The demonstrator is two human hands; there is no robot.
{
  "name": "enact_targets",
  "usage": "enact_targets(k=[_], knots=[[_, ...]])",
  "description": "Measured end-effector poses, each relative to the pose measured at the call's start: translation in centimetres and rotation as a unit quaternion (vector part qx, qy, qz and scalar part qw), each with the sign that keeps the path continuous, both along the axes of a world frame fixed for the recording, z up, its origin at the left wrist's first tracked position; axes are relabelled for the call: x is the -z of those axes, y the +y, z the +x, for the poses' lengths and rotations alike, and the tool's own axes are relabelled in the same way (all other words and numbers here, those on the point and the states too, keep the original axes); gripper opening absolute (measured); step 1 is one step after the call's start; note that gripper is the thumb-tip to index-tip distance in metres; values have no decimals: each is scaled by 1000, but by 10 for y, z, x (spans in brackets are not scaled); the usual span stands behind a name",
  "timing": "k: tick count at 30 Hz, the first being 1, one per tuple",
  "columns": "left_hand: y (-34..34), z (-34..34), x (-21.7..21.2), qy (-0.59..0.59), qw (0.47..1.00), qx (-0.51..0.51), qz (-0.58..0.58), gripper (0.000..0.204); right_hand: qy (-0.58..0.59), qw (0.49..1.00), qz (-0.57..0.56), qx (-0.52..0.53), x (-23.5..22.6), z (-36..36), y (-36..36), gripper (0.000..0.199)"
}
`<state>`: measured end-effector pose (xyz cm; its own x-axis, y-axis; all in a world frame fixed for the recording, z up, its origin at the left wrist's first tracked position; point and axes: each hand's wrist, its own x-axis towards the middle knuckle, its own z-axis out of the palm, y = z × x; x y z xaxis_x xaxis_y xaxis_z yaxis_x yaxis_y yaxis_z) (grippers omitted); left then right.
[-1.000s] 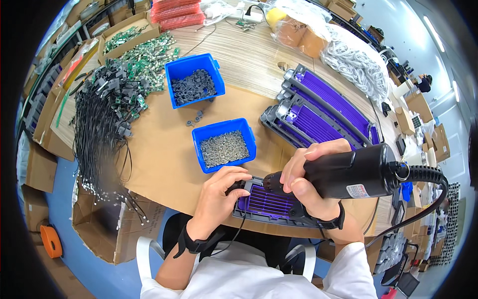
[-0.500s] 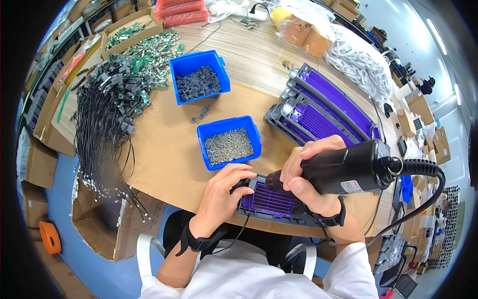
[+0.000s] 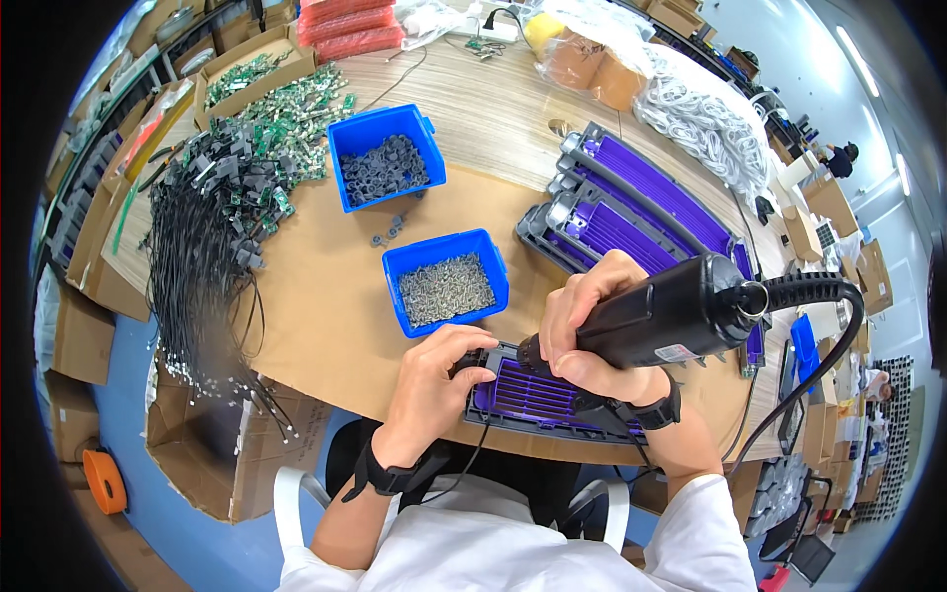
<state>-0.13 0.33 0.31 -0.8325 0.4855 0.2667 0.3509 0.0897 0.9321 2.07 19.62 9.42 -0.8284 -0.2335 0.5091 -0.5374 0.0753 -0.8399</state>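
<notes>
My right hand is wrapped round a black electric screwdriver, its nose pointing left and its thick cable looping off to the right. The tool's tip is at the left part of a purple-and-grey slatted plastic housing, which lies at the table's near edge; the exact contact point is hidden. My left hand pinches the housing's left end, thumb and fingers closed about a dark part there. Just beyond stands a blue bin of small screws. Both wrists wear black bands.
A second blue bin holds grey round parts, with a few loose beside it. More purple-and-grey housings lie at the right. Black cables with circuit boards heap on the left; white coiled cords lie far right. An open carton stands below.
The screwdriver in my right hand has shifted slightly left and its body is angled a little more upward. My left hand keeps its grip at the housing's end. The whole view has shifted slightly.
</notes>
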Motion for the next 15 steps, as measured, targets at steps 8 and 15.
enact_targets(k=[8,15], knots=[[0,1,0,-27,1000,-4,12,33,-1,987,-103,121,2,6,-19,34],[-3,-3,1,23,1000,6,-10,34,62,956,-243,153,-21,-7,-30,35]])
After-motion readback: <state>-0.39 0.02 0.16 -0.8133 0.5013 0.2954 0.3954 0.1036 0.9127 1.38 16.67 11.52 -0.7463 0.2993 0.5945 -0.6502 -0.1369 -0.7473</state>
